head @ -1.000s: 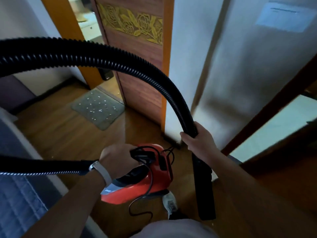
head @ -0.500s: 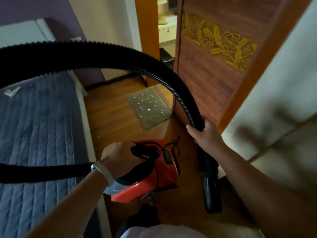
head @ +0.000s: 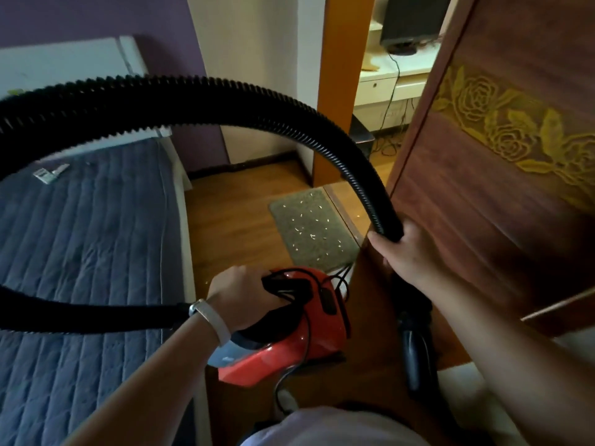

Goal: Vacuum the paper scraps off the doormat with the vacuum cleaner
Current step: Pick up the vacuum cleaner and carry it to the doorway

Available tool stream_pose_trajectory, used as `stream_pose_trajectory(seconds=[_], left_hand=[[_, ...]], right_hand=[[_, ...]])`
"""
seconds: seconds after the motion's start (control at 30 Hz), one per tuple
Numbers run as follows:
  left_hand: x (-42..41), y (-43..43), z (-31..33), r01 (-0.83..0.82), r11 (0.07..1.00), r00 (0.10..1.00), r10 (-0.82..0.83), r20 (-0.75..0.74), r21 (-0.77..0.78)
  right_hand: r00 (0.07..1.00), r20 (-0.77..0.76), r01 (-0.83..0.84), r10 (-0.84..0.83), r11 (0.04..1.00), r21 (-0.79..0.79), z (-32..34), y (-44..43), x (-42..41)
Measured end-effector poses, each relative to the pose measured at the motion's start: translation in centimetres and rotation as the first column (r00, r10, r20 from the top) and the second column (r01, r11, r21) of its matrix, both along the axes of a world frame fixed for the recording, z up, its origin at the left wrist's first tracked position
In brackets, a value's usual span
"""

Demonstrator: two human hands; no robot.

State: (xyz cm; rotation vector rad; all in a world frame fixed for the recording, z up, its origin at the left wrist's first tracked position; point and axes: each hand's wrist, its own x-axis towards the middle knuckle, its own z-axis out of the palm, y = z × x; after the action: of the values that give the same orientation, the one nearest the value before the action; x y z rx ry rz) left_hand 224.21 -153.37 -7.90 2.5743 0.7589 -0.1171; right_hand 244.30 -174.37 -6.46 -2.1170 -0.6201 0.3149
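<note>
Gripping the black handle of the red vacuum (head: pixel 289 329), the left hand (head: pixel 240 296) had its fingers clenched round it and carried the machine clear of the floor (head: pixel 235 226). A pale band (head: pixel 211 320) sat on that wrist. The right hand (head: pixel 407 252) was closed round the hose (head: pixel 199 98) where its ribbed part met the rigid black nozzle (head: pixel 417 355), which pointed down below the hand. From there the hose arched up and left over the vacuum, ran out of view at the left edge, and came back in low to meet the machine behind the left wrist. A black cord (head: pixel 307 336) draped over the vacuum's body. Beyond the vacuum lay the doormat (head: pixel 314 233), flat on the floor at the doorway, with pale scraps (head: pixel 306 220) scattered across it; the nozzle was well apart from it. Left of the vacuum was a bed (head: pixel 87 239) with a blue quilted cover. Right of the vacuum stood a brown door (head: pixel 502 175) carved with yellow roses, just beside the right hand.
</note>
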Motion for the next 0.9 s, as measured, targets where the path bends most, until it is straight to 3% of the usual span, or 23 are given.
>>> stream_pose_trajectory(seconds=[0.27, 0.57, 0.9], left_hand=[[5.1, 11.0, 0.5, -0.075, 0.997, 0.996, 0.073, 0.056, 0.032], [13.5, 22.9, -2.6, -0.209, 0.976, 0.974, 0.214, -0.081, 0.058], [24.0, 35.9, -2.1, -0.303, 0.947, 0.945, 0.313, -0.090, 0.106]], right_hand=[[0.990, -0.030, -0.138, 0.139, 0.989, 0.047, 0.5, 12.1, 4.8], [0.979, -0.061, -0.195, 0.194, 0.981, -0.013, -3.0, 25.0, 16.1], [0.949, -0.118, -0.290, 0.292, 0.956, 0.036, -3.5, 40.2, 28.7]])
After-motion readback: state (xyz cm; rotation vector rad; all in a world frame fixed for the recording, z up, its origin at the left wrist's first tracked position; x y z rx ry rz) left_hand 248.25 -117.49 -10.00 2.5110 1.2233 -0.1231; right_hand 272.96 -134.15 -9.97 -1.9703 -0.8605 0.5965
